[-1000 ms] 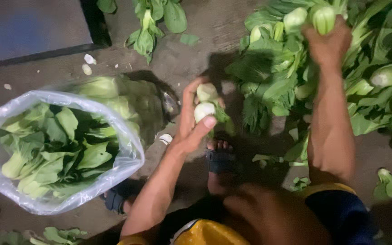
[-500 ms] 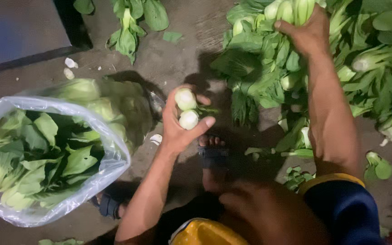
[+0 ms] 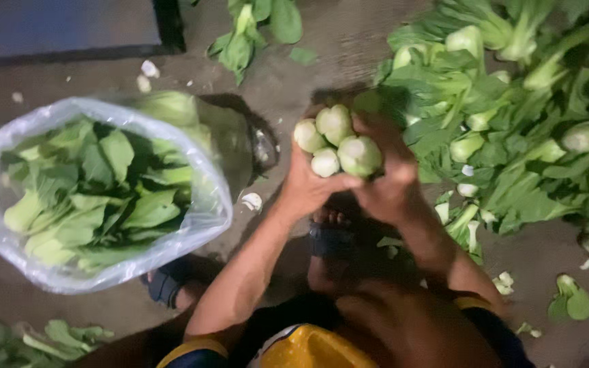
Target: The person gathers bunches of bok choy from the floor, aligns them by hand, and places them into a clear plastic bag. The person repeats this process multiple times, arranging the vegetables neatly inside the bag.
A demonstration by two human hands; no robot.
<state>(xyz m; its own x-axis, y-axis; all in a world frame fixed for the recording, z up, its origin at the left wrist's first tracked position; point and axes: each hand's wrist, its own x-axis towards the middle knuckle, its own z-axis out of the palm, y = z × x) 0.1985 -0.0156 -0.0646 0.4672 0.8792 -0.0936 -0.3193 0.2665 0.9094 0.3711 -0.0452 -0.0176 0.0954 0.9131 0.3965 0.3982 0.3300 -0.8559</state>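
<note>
A bunch of bok choy is clasped between the left hand and right hand, pressed together around it.

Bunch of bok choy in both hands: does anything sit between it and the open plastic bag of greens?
Nothing visible does. The bok choy bunch, held by the left hand and right hand, has only bare floor between it and the plastic bag.

Bare forearms run up from the lower middle of the frame. Short dark blue sleeves have yellow hems, the shirt front is yellow, and dark sandals cover the feet.
</note>
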